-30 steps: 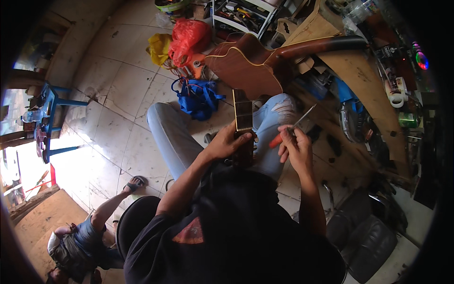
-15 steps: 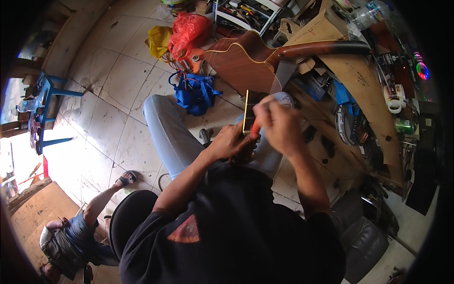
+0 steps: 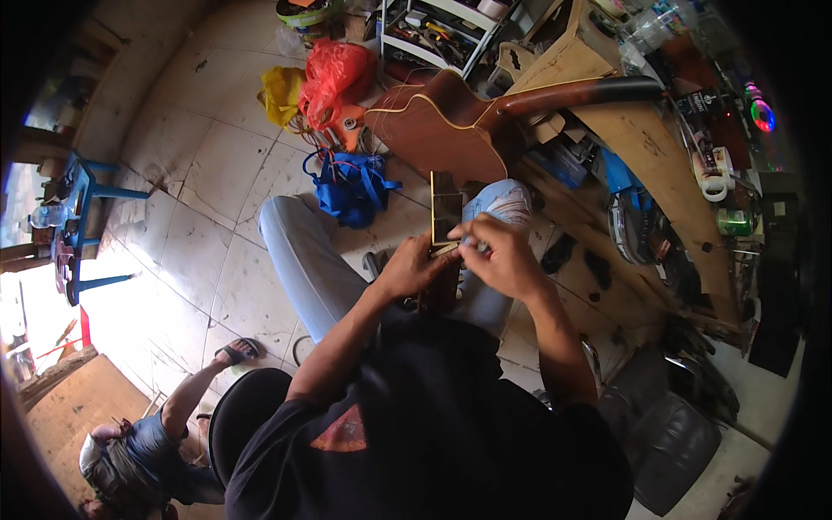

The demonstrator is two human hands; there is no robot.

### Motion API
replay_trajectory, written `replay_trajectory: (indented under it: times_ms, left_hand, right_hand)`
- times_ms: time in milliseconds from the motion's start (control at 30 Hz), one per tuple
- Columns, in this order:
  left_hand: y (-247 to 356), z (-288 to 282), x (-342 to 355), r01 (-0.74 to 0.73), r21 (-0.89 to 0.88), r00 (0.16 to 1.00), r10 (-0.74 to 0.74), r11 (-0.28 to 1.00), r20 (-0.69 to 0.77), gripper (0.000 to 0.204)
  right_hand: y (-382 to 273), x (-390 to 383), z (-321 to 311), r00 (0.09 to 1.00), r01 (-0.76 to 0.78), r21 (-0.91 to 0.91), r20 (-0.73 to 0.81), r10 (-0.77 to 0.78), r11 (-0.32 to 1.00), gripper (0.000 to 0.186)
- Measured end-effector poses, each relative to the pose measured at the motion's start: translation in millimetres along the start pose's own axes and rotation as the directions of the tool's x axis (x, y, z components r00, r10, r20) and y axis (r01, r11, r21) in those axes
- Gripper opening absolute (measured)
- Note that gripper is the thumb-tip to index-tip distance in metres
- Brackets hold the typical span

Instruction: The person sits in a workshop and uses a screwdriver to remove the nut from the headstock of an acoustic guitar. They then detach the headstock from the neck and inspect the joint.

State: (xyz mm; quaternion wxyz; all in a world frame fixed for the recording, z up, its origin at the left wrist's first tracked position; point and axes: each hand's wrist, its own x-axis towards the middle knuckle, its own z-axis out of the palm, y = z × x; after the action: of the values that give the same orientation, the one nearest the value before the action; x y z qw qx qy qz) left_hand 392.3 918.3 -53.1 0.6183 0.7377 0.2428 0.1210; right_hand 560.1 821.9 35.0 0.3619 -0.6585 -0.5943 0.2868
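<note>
Most of the view is taken up by a grubby tiled floor (image 3: 204,165), and two legs in light jeans (image 3: 303,251) are spread over it, knees well apart. Past the knees a big brown guitar (image 3: 438,130) can be seen, its own neck stretched off to the right. Left of that, a red plastic bag (image 3: 334,78), a blue bag (image 3: 351,191) and a smaller yellow bag (image 3: 279,94) have been dumped on the tiles.

As for the hands, the left hand (image 3: 412,267) is wrapped round a guitar neck (image 3: 447,212) from the left, closed pretty snug, thumb laid across the front; its fingertips behind are hidden. The right hand (image 3: 498,256) is held just to the right, fingers curled in and bunched up close by the left thumb. Whether anything's gripped in there can't be made out.

The guitar neck is held between the knees, nearer the right one, with frets showing beyond the left fingers and the headstock (image 3: 436,299) on the near side of them, close to the dark shirt (image 3: 433,390). Its long axis is lined up almost straight up and down the view, fretted end pointed away from the body, headstock pointed back at it. Tiniest of the lot, some tuning pegs (image 3: 462,273) can be spotted along the headstock's right edge
</note>
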Motion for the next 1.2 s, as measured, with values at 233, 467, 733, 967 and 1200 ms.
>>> replay_trajectory:
  times_ms: [233, 467, 733, 967, 1200]
  left_hand:
    - [4, -9, 6, 0.094, 0.089, 0.99, -0.103, 0.992, 0.101, 0.036]
    - [-7, -4, 10, 0.086, -0.107, 0.99, -0.073, 0.991, 0.122, 0.036]
    - [-34, -4, 17, 0.206, -0.203, 0.959, -0.156, 0.957, 0.236, 0.042]
    - [-28, -8, 28, 0.268, -0.247, 0.902, -0.153, 0.931, 0.404, 0.046]
    - [-20, 11, 30, 0.37, -0.514, 0.902, -0.167, 0.774, 0.397, 0.049]
  right_hand:
    - [30, -5, 10, 0.995, 0.096, -0.149, 0.011, -0.095, 0.984, 0.026]
    - [44, -11, 10, 0.981, 0.194, -0.276, 0.028, -0.194, 0.941, 0.022]
    - [56, -14, 15, 0.98, 0.194, -0.217, -0.007, -0.2, 0.957, 0.017]
    - [79, -17, 32, 0.988, 0.094, -0.081, -0.113, -0.103, 0.992, 0.016]
    - [86, -39, -6, 0.912, -0.238, 0.488, -0.185, 0.366, 0.839, 0.01]
